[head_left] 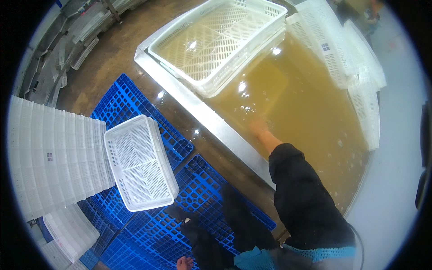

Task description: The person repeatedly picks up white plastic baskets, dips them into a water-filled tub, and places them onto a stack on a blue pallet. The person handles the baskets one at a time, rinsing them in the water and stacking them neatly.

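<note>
**Right hand under murky water, left hand low by the pallets**

In the head view, your right hand (258, 127) reached down into the yellow-brown water (306, 108) of the steel tank (211, 121), just past its near rim. The hand sat below the cloudy surface of the water, so I cannot tell whether its fingers were apart, together or clamped on anything. Your black sleeve (299, 189) ran back from it toward the lower edge.

A stack of white slotted crates (216, 38) rested tilted on the far left corner of the tank, partly dipping into the water. More white crates (348, 58) leaned along the tank's right side.

Your left hand (183, 263) showed only at the bottom edge, over the blue plastic pallets (193, 193) on the wet floor. Its fingers seemed loosely curled, holding nothing visible. One white crate (140, 162) lay on the pallets, touching a tall stack of white crates (56, 157) to its left.
</note>
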Available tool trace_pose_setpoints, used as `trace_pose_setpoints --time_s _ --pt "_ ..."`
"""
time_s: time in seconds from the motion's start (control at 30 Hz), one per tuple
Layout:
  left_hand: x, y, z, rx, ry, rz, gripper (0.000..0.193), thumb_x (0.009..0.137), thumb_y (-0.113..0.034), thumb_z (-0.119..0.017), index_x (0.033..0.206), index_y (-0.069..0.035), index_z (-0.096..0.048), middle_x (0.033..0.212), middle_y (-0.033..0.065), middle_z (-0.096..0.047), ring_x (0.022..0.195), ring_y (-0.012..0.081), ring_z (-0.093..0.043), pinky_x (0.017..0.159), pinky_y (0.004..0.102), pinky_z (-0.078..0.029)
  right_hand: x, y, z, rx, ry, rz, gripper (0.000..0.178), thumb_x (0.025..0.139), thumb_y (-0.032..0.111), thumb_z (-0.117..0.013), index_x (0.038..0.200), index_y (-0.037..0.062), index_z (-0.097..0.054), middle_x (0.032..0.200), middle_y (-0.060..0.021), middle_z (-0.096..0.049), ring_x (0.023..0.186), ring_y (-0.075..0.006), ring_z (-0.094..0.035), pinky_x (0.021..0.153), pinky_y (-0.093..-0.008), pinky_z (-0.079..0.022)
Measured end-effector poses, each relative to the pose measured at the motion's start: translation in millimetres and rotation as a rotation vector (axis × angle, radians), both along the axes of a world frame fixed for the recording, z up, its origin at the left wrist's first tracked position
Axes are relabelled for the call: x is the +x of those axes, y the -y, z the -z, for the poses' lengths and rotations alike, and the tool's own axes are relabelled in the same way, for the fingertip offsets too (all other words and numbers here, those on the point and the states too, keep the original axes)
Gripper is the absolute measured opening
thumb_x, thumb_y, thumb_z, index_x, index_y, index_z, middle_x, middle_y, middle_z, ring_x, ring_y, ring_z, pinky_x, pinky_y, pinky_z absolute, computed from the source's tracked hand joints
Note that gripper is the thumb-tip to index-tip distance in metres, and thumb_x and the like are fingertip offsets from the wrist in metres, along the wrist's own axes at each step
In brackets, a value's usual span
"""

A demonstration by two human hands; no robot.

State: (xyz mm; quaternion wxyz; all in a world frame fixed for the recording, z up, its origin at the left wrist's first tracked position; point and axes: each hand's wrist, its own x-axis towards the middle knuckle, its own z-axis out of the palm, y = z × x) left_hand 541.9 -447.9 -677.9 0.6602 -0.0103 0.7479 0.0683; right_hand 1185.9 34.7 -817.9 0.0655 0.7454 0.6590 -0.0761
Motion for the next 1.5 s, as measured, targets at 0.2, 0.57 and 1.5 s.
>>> trace_pose_setpoints --time_s 0.2,0.57,1.5 --pt "24.5 -22.9 -31.3 0.177 -0.079 -0.039 0.042 0.095 -0.044 -0.053 0.118 -0.010 -0.055 0.111 0.0122 -0.064 0.099 0.0236 -0.060 0.082 0.0389 -0.051 20.5 39.9 -73.5 0.019 0.031 -0.341 0.026 0.083 0.024 -0.060 0.097 0.0031 -0.066 0.105 -0.0170 -0.065 0.103 -0.0326 -0.060 0.091 -0.0435 -0.046" --pt "20.2 -62.9 -54.5 0.313 -0.155 -0.123 0.025 0.096 -0.030 -0.053 0.111 -0.010 -0.052 0.098 0.0097 -0.064 0.086 0.0227 -0.065 0.071 0.0349 -0.053 45.6 61.3 -244.2 0.187 -0.215 -0.554 0.033 0.084 0.035 -0.061 0.074 0.0043 -0.058 0.077 -0.0136 -0.058 0.082 -0.0305 -0.059 0.078 -0.0406 -0.042" --pt "35.9 -179.3 -77.4 0.497 -0.039 0.073 0.028 0.096 -0.029 -0.053 0.113 -0.007 -0.054 0.097 0.0070 -0.064 0.081 0.0166 -0.064 0.064 0.0274 -0.052 113.0 173.0 -568.9 0.159 -0.110 -0.388 0.023 0.065 0.021 -0.068 0.062 0.0035 -0.053 0.068 -0.0146 -0.056 0.069 -0.0337 -0.053 0.069 -0.0427 -0.044"
